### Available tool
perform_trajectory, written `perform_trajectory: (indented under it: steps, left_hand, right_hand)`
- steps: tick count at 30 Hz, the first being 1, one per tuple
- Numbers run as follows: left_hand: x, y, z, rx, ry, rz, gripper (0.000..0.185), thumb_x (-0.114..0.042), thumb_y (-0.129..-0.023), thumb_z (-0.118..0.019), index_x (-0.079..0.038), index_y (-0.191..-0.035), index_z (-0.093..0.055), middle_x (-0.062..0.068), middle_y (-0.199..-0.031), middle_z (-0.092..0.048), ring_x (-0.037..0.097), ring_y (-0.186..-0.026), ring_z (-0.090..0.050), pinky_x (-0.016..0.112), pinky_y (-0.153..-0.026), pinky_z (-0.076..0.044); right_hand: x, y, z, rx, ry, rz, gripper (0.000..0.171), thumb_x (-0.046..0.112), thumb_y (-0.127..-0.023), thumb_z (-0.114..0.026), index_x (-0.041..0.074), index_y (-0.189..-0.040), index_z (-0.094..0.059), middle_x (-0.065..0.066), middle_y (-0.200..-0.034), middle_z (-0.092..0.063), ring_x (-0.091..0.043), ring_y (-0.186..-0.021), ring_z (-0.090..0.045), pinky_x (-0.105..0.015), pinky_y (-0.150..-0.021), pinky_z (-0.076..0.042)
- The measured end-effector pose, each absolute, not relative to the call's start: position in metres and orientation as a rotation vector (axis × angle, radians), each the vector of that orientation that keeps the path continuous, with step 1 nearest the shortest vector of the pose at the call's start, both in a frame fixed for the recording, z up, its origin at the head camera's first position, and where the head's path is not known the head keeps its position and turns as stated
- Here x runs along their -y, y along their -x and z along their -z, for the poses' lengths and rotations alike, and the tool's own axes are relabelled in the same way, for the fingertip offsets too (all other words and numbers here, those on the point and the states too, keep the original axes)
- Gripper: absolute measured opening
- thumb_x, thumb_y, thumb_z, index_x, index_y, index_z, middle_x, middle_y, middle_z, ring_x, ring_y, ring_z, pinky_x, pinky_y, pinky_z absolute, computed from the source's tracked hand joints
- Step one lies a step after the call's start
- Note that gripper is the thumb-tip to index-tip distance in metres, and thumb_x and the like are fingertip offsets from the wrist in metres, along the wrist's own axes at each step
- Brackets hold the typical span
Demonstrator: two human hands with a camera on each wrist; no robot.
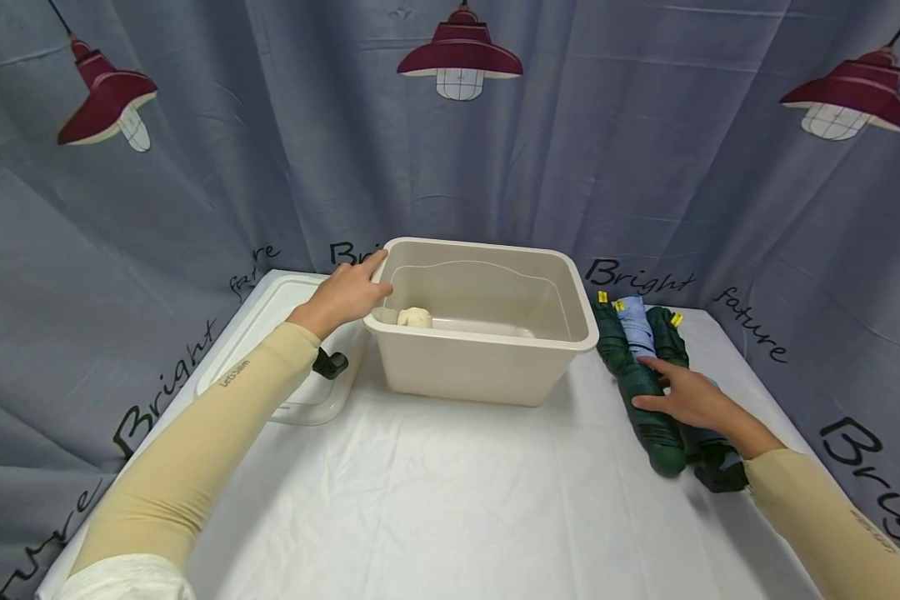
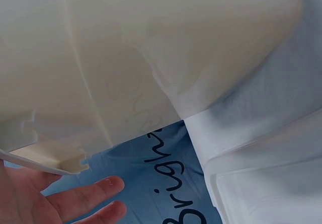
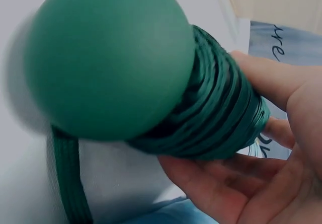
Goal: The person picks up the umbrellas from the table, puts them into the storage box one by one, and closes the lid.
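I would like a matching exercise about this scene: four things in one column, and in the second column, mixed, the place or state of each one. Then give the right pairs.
Things:
1. beige bin
2. clear lid
3. dark green folded umbrella
4. small cream lump

Places or states:
A. lies inside the bin, at its left end
B. lies flat on the table, left of the bin
C. under the right hand, to the right of the bin
D. its rim is touched by the left hand

Right pairs: 1-D, 2-B, 3-C, 4-A
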State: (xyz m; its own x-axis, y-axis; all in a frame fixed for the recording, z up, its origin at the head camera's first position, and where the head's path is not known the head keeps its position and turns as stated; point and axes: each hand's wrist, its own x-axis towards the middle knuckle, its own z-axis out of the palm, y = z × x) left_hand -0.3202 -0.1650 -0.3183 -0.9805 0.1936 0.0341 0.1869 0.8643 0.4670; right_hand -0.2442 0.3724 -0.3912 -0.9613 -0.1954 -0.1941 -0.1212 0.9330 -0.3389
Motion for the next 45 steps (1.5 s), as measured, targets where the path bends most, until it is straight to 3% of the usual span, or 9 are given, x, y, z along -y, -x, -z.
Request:
perform_trajectory:
  steps: [7, 14, 26, 34, 41, 45]
  left_hand:
    - [0.165, 0.319, 0.318, -3.011, -0.301, -0.767, 0.075, -0.042, -0.096, -0.048, -0.026, -0.163, -0.019, 0.021, -0.154, -0.044, 0.037, -0.126, -0.052, 0.055, -0.101, -0.044]
    - [0.165, 0.319, 0.317, -2.996, -0.286, -0.756, 0.075, -0.043, -0.097, -0.047, -0.028, -0.163, -0.016, 0.021, -0.158, -0.039, 0.041, -0.138, -0.042, 0.058, -0.105, -0.041]
    - [0.165, 0.32, 0.318, -3.004, -0.293, -0.749, 0.076, -0.043, -0.096, -0.047, -0.027, -0.163, -0.017, 0.022, -0.155, -0.041, 0.039, -0.132, -0.047, 0.056, -0.103, -0.042]
    - [0.165, 0.32, 0.317, -2.991, -0.292, -0.761, 0.075, -0.043, -0.096, -0.048, -0.029, -0.163, -0.016, 0.023, -0.157, -0.038, 0.04, -0.138, -0.043, 0.057, -0.105, -0.04]
    - [0.163, 0.317, 0.315, -2.98, -0.278, -0.761, 0.076, -0.042, -0.097, -0.048, -0.029, -0.164, -0.015, 0.023, -0.159, -0.035, 0.041, -0.142, -0.037, 0.059, -0.106, -0.038]
    - [0.164, 0.317, 0.315, -2.983, -0.281, -0.757, 0.076, -0.043, -0.096, -0.047, -0.028, -0.163, -0.015, 0.022, -0.158, -0.037, 0.04, -0.141, -0.038, 0.058, -0.106, -0.039]
  right_hand:
    - [-0.371, 0.246, 0.393, -2.862, 0.268, 0.518, 0.087, 0.039, -0.091, -0.072, -0.005, -0.154, -0.03, -0.04, -0.139, -0.047, -0.054, -0.12, -0.052, -0.066, -0.089, -0.047]
    - [-0.371, 0.248, 0.393, -2.862, 0.242, 0.531, 0.085, 0.036, -0.09, -0.072, -0.004, -0.153, -0.031, -0.039, -0.14, -0.047, -0.052, -0.118, -0.052, -0.064, -0.087, -0.048]
    - [-0.372, 0.248, 0.393, -2.866, 0.248, 0.552, 0.084, 0.034, -0.091, -0.072, -0.004, -0.154, -0.031, -0.038, -0.138, -0.049, -0.049, -0.115, -0.054, -0.062, -0.086, -0.049]
    - [-0.373, 0.251, 0.386, -2.868, 0.218, 0.553, 0.085, 0.033, -0.09, -0.073, -0.004, -0.155, -0.03, -0.022, -0.109, -0.063, -0.032, -0.094, -0.054, -0.041, -0.071, -0.046]
    - [-0.372, 0.251, 0.376, -2.885, 0.191, 0.54, 0.087, 0.033, -0.091, -0.072, -0.005, -0.155, -0.028, -0.031, -0.125, -0.058, -0.038, -0.104, -0.055, -0.051, -0.079, -0.05]
    - [-0.37, 0.251, 0.369, -2.879, 0.208, 0.551, 0.087, 0.034, -0.091, -0.073, -0.004, -0.155, -0.028, -0.031, -0.126, -0.058, -0.038, -0.105, -0.055, -0.051, -0.08, -0.05]
